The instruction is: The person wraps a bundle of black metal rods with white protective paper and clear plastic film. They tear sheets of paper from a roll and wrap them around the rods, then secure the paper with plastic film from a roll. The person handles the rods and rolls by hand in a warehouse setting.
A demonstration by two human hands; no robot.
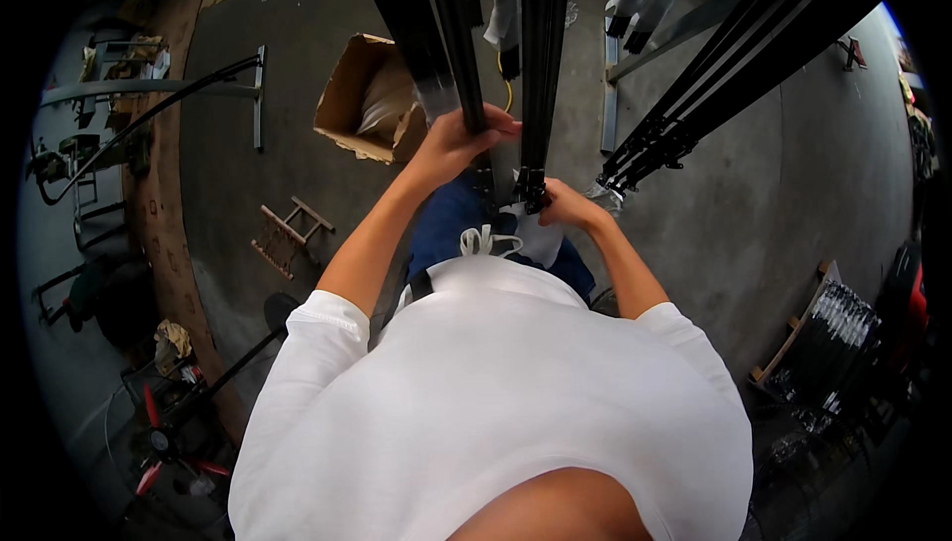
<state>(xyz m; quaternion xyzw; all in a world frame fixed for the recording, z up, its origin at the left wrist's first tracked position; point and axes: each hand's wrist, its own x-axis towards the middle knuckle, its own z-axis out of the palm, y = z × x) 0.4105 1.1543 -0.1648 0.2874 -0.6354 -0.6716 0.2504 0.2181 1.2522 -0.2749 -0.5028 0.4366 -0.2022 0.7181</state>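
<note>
Long black poles run away from me toward the top of the view. One black pole point(466, 55) passes through the grasp of my left hand point(454, 149), whose fingertips point right toward a second group. That bundle of black poles point(540, 55) ends close to my waist, with small black fittings at the tip. My right hand point(570, 206) is closed at this end, partly hidden from sight. Under it lies a whitish wrap or cloth point(538, 239) over my blue trousers.
More black poles point(734, 75) slant down at the right, their fitted ends near a metal stand point(610, 95). An opened cardboard box point(342, 95) holds white material beyond my left arm. A small wooden stool point(293, 234) is at left; wrapped black bars point(828, 343) lie at far right.
</note>
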